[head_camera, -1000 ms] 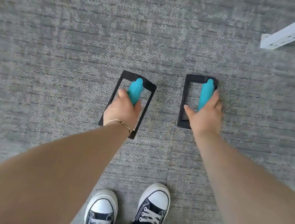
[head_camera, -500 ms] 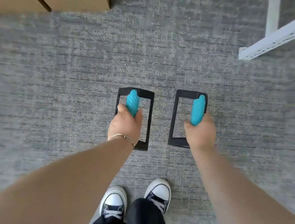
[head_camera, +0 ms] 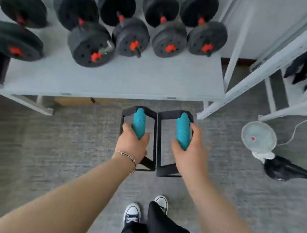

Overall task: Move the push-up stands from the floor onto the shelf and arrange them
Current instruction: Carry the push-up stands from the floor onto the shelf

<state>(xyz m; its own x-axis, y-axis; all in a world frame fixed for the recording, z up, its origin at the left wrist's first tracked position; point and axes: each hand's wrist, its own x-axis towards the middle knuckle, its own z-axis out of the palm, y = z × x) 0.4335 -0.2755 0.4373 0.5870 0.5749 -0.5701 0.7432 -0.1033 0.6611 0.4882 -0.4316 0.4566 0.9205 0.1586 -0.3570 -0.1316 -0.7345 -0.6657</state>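
1. Left hand point(head_camera: 133, 143) clenched on the left push-up stand point(head_camera: 139, 123), right hand point(head_camera: 189, 153) on the right push-up stand point(head_camera: 183, 130), side by side, off the floor.
2. Shelf point(head_camera: 154, 81) lies straight ahead; handles already point at it, hands equally near.

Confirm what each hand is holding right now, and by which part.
The left hand grips the left push-up stand by its teal handle. The right hand grips the right push-up stand the same way. Both stands are in front of the shelf.
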